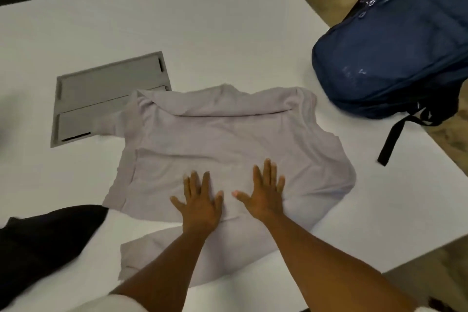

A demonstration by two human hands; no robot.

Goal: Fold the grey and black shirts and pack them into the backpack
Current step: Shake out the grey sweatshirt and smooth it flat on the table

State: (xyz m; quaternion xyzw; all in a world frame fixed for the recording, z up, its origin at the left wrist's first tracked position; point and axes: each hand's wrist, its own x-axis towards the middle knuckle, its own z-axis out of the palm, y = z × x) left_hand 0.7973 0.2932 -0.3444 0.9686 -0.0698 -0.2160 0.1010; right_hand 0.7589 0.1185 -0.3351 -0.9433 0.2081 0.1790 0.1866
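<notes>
The grey shirt (pixel 228 139) lies spread on the white table (pixel 177 20), its top part folded over and one sleeve reaching toward me. My left hand (pixel 201 202) and my right hand (pixel 266 196) both press flat on the shirt's lower middle, fingers straight and spread, side by side. The black shirt (pixel 48 240) lies crumpled at the table's near left edge. The dark blue backpack (pixel 395 45) stands at the right edge of the table, its black strap (pixel 392 139) hanging down onto the tabletop.
A grey cable-hatch panel (pixel 106 88) is set into the table, partly under the grey shirt's left sleeve. Dark chairs stand beyond the far edge. Wooden floor (pixel 450 134) shows to the right of the table.
</notes>
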